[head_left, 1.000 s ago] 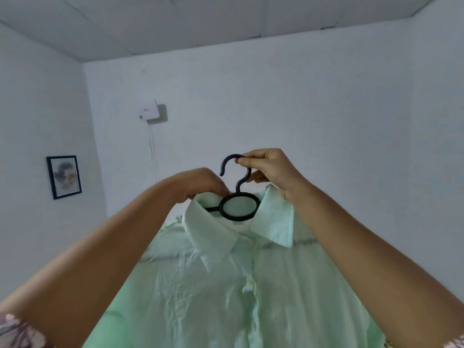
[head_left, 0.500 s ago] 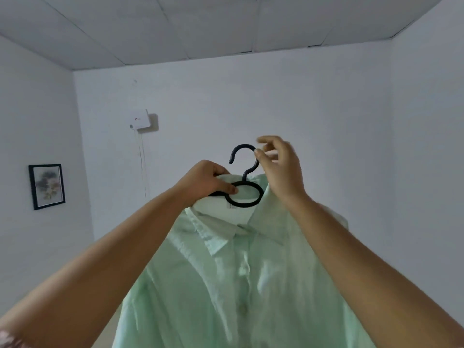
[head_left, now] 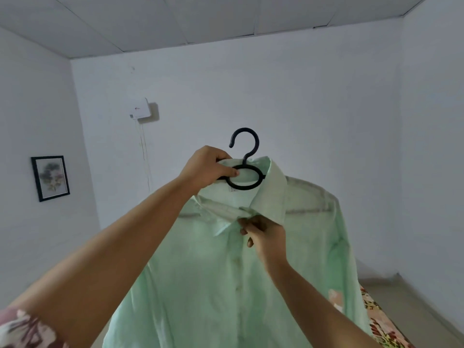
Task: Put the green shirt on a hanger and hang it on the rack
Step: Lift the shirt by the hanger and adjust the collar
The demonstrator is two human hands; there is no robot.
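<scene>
fingers (head_left: 247, 223) of right hand (head_left: 266, 238) now pinch green shirt (head_left: 226, 285) placket, off the hook; left hand (head_left: 206, 169) grips hanger (head_left: 244, 172) alone, ready for racking.

Both forearms are bare from the wrists down to the bottom edge of the view, the left hand (head_left: 207, 169) and right hand (head_left: 266, 234) wear no rings or watch, and a short floral sleeve (head_left: 22, 330) (pink, white and dark red-brown) covers the left upper arm.
</scene>
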